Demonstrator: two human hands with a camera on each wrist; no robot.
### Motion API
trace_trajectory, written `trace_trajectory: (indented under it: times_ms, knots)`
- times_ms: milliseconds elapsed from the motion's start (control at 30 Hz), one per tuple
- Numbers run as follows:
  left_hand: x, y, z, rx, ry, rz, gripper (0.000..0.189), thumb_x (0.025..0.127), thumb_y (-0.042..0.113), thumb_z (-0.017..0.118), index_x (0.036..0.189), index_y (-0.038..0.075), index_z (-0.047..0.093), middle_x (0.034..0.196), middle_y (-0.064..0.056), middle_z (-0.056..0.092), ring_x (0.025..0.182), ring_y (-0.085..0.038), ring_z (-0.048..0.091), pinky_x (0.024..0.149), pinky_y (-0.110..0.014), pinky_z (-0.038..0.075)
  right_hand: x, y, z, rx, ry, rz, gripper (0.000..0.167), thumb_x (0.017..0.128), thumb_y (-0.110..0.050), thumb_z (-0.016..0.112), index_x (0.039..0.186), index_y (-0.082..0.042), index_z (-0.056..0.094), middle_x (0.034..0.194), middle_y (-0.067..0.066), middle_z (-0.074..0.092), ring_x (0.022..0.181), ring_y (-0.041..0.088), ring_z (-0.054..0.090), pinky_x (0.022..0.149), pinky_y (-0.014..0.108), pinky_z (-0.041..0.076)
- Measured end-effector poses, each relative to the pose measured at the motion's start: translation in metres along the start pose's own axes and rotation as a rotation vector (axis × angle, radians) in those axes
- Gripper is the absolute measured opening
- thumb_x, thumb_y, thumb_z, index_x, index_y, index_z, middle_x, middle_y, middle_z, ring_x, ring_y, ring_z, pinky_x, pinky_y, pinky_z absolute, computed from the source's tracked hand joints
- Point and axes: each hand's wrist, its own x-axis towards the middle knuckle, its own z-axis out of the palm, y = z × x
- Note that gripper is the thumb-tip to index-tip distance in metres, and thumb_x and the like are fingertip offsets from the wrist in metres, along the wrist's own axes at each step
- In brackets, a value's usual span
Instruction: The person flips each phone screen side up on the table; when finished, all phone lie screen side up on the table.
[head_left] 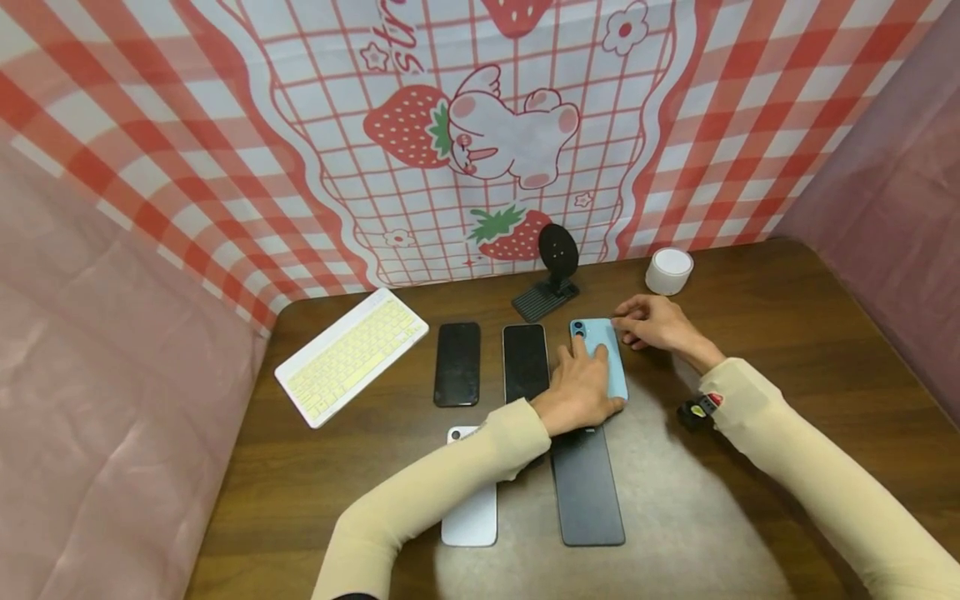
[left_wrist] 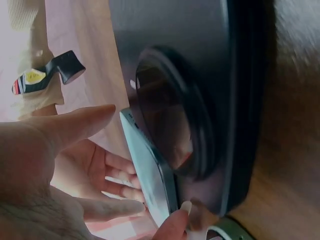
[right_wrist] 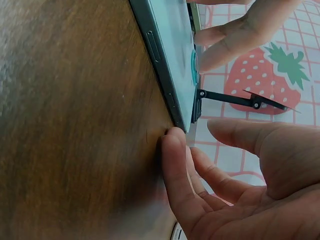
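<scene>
This is a small staged tabletop set, a makeshift booth rather than a lived-in room. A dark wooden bench [head_left: 787, 350] is boxed in on three sides by hung cloth: a red-and-white checked backdrop [head_left: 315, 167] printed with strawberries and a cartoon bunny straight ahead, plain pink sheets [head_left: 97, 350] draped left and right. Gadgets are laid out in neat rows on the wood, with several phones [head_left: 457, 364] lying flat, a white keyboard with yellow keys [head_left: 351, 354], a black phone stand [head_left: 551, 279] and a small white round device [head_left: 669, 271]. It looks like a home-made product display corner.
</scene>
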Motion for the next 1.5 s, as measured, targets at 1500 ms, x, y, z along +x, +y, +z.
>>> trace_trajectory:
  times_ms: [1500]
  knots:
    - [0.004, 0.015, 0.008, 0.315, 0.037, 0.115, 0.078, 0.095, 0.059, 0.068, 0.145, 0.001, 0.054, 0.149, -0.021, 0.054, 0.134, -0.039, 0.052, 0.108, -0.044, 0.048, 0.002, -0.002, 0.014, -0.002, 0.058, 0.014, 0.032, 0.103, -0.014, 0.06, 0.122, 0.011, 0.067, 0.094, 0.016, 0.076, 0.065, 0.002, 0.066, 0.062, 0.021, 0.059]
